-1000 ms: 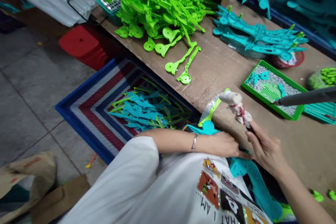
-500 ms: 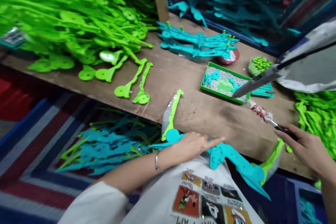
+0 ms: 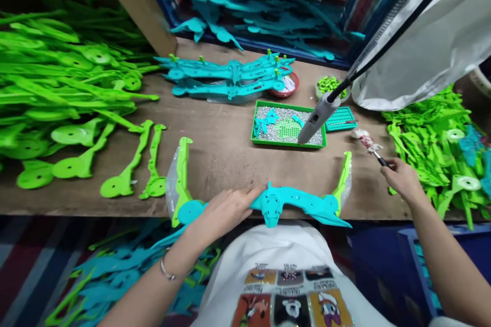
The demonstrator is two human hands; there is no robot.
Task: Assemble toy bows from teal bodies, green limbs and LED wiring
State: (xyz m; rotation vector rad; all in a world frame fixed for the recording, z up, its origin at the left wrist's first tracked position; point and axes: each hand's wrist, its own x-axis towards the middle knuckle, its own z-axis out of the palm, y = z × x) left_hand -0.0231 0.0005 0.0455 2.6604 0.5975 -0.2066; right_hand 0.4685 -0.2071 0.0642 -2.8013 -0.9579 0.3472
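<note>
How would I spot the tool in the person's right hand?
Find the brown table, then the green heap at its right. By the heap's left edge, the right hand holds the tool. Unlike the heap, it has a black handle and pale, red-marked head.

Head view, close: looks forward, down over shirt onto workbench.

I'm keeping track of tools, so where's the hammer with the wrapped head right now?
In the head view, the wrapped hammer is right of centre, its handle in the right hand, between the small teal tray and the right-hand lime-green pile.
</note>
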